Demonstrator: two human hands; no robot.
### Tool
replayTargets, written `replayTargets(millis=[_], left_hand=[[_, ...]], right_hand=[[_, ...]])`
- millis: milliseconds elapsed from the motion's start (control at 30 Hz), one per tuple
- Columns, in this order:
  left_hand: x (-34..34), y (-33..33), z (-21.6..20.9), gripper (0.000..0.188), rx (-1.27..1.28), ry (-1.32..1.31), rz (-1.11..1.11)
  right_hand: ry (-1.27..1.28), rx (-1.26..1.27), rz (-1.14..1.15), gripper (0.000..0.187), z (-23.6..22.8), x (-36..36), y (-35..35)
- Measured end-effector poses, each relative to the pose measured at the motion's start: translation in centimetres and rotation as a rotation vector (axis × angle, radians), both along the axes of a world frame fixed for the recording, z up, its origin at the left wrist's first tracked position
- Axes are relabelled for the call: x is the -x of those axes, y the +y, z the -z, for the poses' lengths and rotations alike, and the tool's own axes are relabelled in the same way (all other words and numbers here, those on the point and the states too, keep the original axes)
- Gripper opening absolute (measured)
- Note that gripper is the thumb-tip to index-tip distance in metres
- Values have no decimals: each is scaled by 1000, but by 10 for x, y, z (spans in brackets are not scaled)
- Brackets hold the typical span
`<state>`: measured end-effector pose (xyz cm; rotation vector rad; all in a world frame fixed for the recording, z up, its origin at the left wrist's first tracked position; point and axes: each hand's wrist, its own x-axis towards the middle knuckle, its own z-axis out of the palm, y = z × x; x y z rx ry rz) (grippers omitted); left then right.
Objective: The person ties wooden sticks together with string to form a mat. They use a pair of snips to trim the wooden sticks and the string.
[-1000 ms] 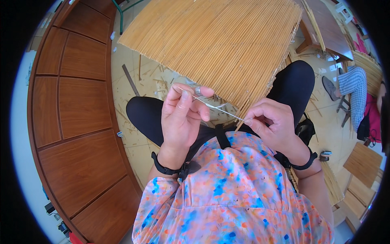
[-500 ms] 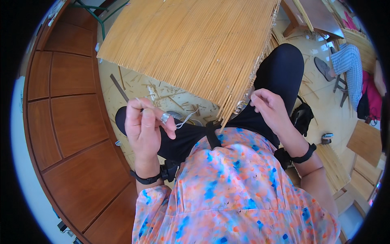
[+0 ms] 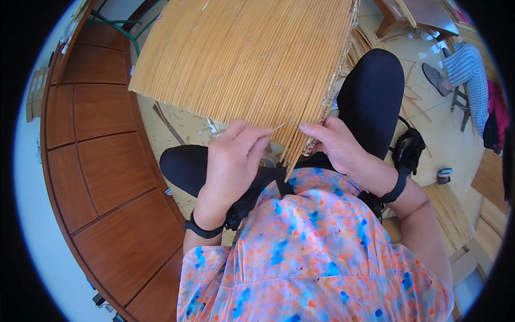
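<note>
A large mat of thin, golden reed stalks (image 3: 241, 64) lies in front of me, its near corner narrowing to loose stalk ends between my knees. My left hand (image 3: 230, 155) is closed in a pinch on a thin, pale needle (image 3: 277, 128), which points right over the stalks. On the other side, my right hand (image 3: 338, 142) grips the mat's right edge near that corner, thumb on top and fingers partly hidden beneath. Little space separates the two hands. No thread can be made out at the needle now.
A brown panelled wooden cabinet (image 3: 107, 155) curves along the left. Scattered stalk bits (image 3: 413, 102) and a black bag (image 3: 407, 153) lie on the floor at right. Farther right, a seated person's checked trouser leg (image 3: 469, 75) shows near a wooden bench (image 3: 418, 19).
My left hand has moved right and down onto the mat's near corner, bringing the needle over the stalks. My right hand has shifted left and closed on the mat's edge.
</note>
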<state>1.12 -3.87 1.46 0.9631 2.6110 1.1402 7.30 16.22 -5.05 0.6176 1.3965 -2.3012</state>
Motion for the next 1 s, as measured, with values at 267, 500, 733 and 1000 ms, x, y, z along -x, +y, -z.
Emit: replayTargets(millis=[267,500,733,1000], left_hand=[[-5,23,-2,23,182,133,45],[-4,23,-1,27,258,160,81],[-6,27,-5,23,272,169,61],[-12,32,-8,24,464,377,134]], right_hand=[[49,71,111,30,0,6,-10],[103,13,105,24,9,5,-8],[97,39,122,23,2,5,-9],[59,16,117,21,-5,5,-9]])
